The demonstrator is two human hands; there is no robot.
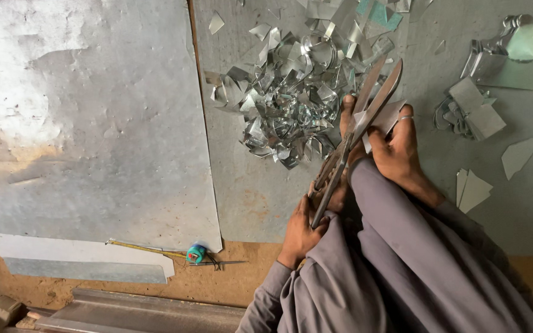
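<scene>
My left hand [303,229] is closed around the lower handles of long metal shears [374,98]. Their blades point up and away towards a heap of shiny sheet-metal offcuts [291,92]. My right hand [399,151], with a ring on one finger, pinches a small flat piece of sheet metal [391,116] that sits between the blades. My bent knee in grey cloth [396,246] rises between the two arms and hides part of the shear handles.
A large dull metal sheet [94,123] covers the floor at left. Below it lie a narrow metal strip [81,259] and a teal tape measure [196,253] with its yellow tape pulled out. Cut flat pieces [476,114] and crumpled sheet [513,55] lie at right.
</scene>
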